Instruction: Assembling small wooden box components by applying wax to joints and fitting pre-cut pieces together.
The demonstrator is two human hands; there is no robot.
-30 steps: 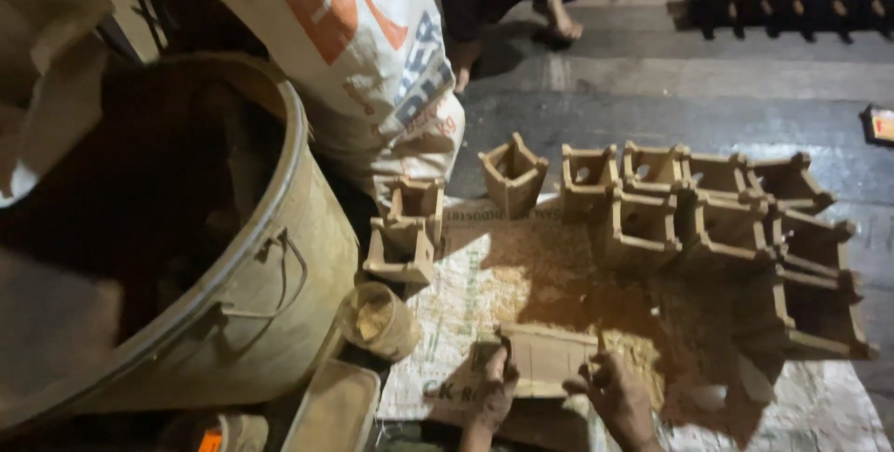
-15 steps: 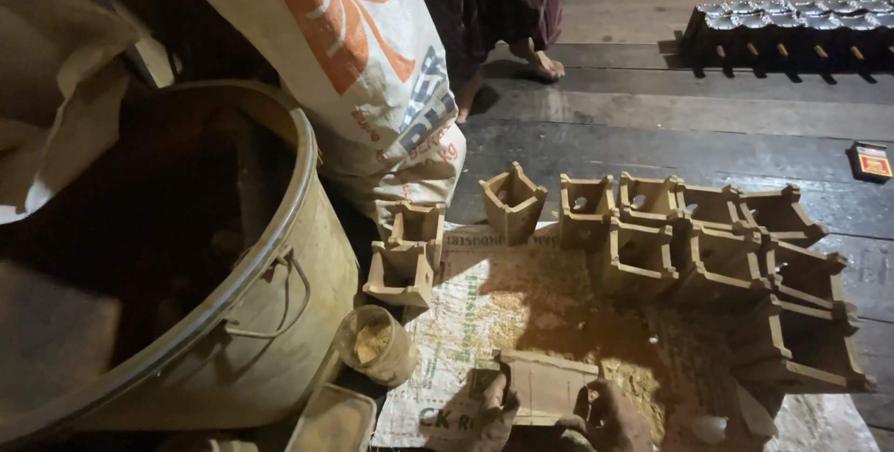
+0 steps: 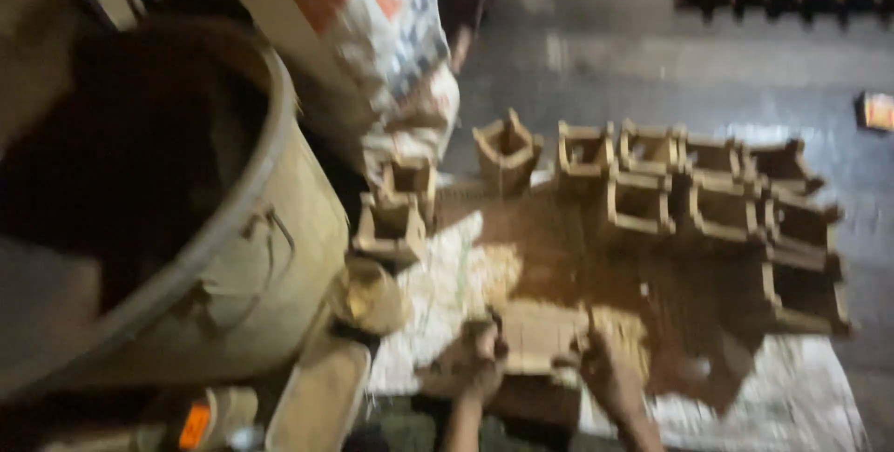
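Wooden mould point(image 3: 538, 336) gripped between left hand point(image 3: 477, 365) and right hand point(image 3: 607, 370)

A: So what was that block point(image 3: 540, 338) they had hold of?

B: A flat, squarish slab, pale tan, dusted all over with sandy powder (frame was pretty blurry, so no fine detail). It lay flat, low in the view, on a patch of brown loose sand.

A: And the hands?

B: The left hand point(image 3: 477, 365) was pressed against its left edge and the right hand point(image 3: 607, 370) against its right edge, fingers curled on the rim, so it sat clamped between them.
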